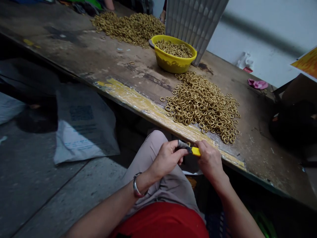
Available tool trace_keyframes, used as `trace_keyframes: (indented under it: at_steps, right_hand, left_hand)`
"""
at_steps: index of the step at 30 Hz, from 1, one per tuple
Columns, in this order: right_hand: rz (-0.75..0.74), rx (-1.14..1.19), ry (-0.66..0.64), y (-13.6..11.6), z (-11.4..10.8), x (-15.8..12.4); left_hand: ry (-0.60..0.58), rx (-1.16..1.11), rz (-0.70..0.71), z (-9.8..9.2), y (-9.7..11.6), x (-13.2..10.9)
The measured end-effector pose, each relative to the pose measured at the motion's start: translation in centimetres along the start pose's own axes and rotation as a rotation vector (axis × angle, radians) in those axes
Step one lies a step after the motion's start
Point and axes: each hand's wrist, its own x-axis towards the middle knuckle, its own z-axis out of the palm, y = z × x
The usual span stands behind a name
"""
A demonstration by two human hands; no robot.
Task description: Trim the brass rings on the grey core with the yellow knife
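My right hand (210, 160) is wrapped round a yellow-handled tool (196, 151) with a black front part, which looks like a utility knife; its blade cannot be made out. Close against its tip, my left hand (170, 157) is closed in a pinch, with a grey wrap (182, 144) on its index finger. A small gold-coloured ring (188, 144) shows at these fingertips, partly hidden. Both hands are over my lap, just off the table edge. Beyond them, a loose pile of gold-coloured rings (203, 102) lies on the table.
A yellow basin (173, 64) full of rings stands behind the pile, before a grey ribbed panel (193, 26). Another ring heap (131, 28) lies farther left, with a person's hand (162, 16) near it. Taped edging (148, 105) lines the wooden table. A white sack (84, 125) is on the floor.
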Motion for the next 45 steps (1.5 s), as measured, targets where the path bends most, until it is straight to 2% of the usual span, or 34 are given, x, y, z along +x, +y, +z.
trace_keyframes:
  at_steps: [3, 6, 8, 12, 14, 17, 21, 25, 28, 33, 38, 40, 42, 45]
  right_hand:
    - [0.160, -0.053, -0.053, 1.0, 0.3, 1.4]
    - [0.323, 0.064, -0.024, 2.5, 0.6, 2.3]
    - [0.283, 0.425, -0.025, 2.8, 0.8, 2.2]
    - [0.229, 1.317, -0.283, 1.2, 1.5, 0.8]
    - [0.276, 1.553, -0.307, 0.3, 1.9, 0.2]
    - [0.339, 1.684, -0.220, -0.2, 2.2, 0.0]
    - [0.326, 1.587, -0.095, 0.3, 1.4, 0.3]
    - [0.066, 1.297, 0.016, 0.4, -0.6, 0.8]
    - [-0.061, 1.150, 0.009, 0.3, -1.4, 0.8]
    - [0.004, 1.187, 0.038, 0.0, -0.9, 0.1]
    - [-0.032, 1.241, 0.099, -0.5, -0.5, -0.3]
    - [-0.084, 1.215, 0.134, -0.6, -0.6, -0.3]
    - [-0.120, 1.168, 0.178, -0.6, -0.8, -0.4]
    - [-0.125, 1.041, 0.232, -0.3, -0.8, -0.8]
  left_hand:
    - [-0.023, -0.056, -0.008, -0.3, 0.4, -0.3]
    - [-0.141, -0.136, -0.003, -0.7, 0.8, -0.9]
    - [-0.211, -0.203, 0.032, -1.0, 0.8, -0.9]
    - [-0.253, -0.290, 0.103, -1.2, -0.1, 0.0]
    - [-0.242, -0.289, 0.092, -1.1, -0.5, 0.4]
    - [-0.218, -0.297, 0.057, -0.9, -0.9, 0.5]
    - [-0.227, -0.355, -0.017, -0.8, -1.2, 0.4]
    - [-0.283, -0.500, -0.054, -1.0, -1.5, 0.6]
    - [-0.303, -0.570, -0.083, -0.9, -1.4, 0.7]
    - [-0.286, -0.571, -0.163, -0.8, -1.1, 0.5]
    - [-0.470, -0.654, -0.292, -1.6, -1.0, 0.2]
    - [-0.501, -0.677, -0.334, -1.8, -0.9, 0.1]
    - [-0.473, -0.686, -0.330, -1.8, -0.9, 0.0]
    - [-0.356, -0.639, -0.223, -1.4, -0.8, -0.1]
